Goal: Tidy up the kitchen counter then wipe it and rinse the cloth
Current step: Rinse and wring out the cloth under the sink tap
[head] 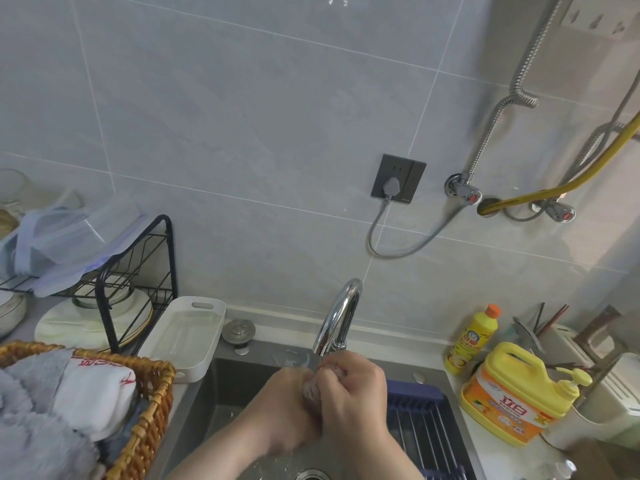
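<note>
Over the dark sink (207,393), my left hand (282,410) and my right hand (353,396) are pressed together, both squeezing a small wet cloth (311,391) bunched between them. Only a pinkish-grey bit of the cloth shows between the fingers. The hands sit right under the spout of the chrome tap (337,317). Whether water is running is hard to tell.
A wicker basket (152,410) with towels stands at the left, a white tray (183,334) and a black dish rack (138,271) behind it. A blue drying rack (419,420) spans the sink's right side. Two yellow detergent bottles (512,393) stand on the right counter.
</note>
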`<state>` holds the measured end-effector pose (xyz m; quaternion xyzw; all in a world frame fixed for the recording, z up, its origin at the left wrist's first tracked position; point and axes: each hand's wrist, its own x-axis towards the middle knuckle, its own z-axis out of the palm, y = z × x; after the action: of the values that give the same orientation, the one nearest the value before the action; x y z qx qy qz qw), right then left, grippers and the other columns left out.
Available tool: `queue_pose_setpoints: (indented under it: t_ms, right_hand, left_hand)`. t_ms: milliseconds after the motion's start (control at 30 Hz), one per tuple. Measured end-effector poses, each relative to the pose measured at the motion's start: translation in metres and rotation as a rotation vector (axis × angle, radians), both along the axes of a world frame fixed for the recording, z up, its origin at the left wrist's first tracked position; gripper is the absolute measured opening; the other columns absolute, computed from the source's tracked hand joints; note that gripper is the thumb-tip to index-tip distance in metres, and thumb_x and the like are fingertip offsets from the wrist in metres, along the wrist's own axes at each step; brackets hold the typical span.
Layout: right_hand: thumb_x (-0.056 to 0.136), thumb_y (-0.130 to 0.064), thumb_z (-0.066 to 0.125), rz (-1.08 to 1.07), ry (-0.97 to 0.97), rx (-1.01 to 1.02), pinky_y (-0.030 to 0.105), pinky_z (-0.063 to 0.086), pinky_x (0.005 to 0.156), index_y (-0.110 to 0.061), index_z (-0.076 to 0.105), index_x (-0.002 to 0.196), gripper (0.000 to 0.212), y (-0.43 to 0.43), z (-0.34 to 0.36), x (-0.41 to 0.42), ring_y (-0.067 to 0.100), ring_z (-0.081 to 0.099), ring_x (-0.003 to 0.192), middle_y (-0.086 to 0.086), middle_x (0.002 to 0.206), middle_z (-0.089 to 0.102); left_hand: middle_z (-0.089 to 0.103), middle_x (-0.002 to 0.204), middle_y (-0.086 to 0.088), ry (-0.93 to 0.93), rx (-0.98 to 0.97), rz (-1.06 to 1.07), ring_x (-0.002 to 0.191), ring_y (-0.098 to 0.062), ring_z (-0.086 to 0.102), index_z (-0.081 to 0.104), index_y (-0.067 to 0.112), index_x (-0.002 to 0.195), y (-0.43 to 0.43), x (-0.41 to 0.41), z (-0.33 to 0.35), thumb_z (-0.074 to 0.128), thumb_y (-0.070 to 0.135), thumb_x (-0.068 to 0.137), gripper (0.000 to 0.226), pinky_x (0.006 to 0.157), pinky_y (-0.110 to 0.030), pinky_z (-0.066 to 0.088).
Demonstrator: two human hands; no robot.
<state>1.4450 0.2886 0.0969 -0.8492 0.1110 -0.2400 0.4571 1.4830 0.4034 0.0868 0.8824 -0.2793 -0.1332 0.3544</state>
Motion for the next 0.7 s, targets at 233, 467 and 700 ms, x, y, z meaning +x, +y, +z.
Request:
queue_pose_setpoints:
  t_ms: [233, 467, 700]
  right_hand:
    - [0.065, -0.022, 0.049, 0.182, -0.163, -0.232, 0.036, 0.044, 0.048, -0.015, 0.059, 0.062, 0.012, -0.007, 0.005, 0.001, 0.015, 0.052, 0.054, -0.005, 0.057, 0.055]
    - [0.065, -0.023, 0.050, 0.167, -0.052, -0.115, 0.032, 0.050, 0.057, -0.028, 0.065, 0.072, 0.017, -0.006, -0.006, -0.001, 0.010, 0.061, 0.064, -0.013, 0.065, 0.064]
    - [0.081, -0.036, 0.053, 0.056, 0.017, 0.168, 0.034, 0.056, 0.077, -0.038, 0.068, 0.086, 0.016, -0.013, 0.000, -0.014, 0.006, 0.066, 0.085, -0.013, 0.085, 0.071]
  left_hand:
    - [0.039, 0.049, -0.005, 0.550, -0.320, -0.010, 0.045, -0.015, 0.032, 0.044, 0.015, 0.049, 0.009, -0.008, 0.016, 0.045, -0.015, 0.050, 0.030, 0.045, -0.018, 0.022]
    - [0.050, 0.056, -0.007, 0.857, -0.375, -0.156, 0.048, -0.019, 0.044, 0.059, 0.010, 0.068, 0.021, -0.002, 0.006, 0.057, -0.009, 0.049, 0.026, 0.048, -0.023, 0.028]
    - [0.057, 0.107, -0.019, 1.155, -0.762, -0.012, 0.081, -0.025, 0.051, 0.063, 0.001, 0.121, 0.041, 0.005, -0.014, 0.077, 0.035, 0.071, 0.062, 0.059, -0.027, 0.032]
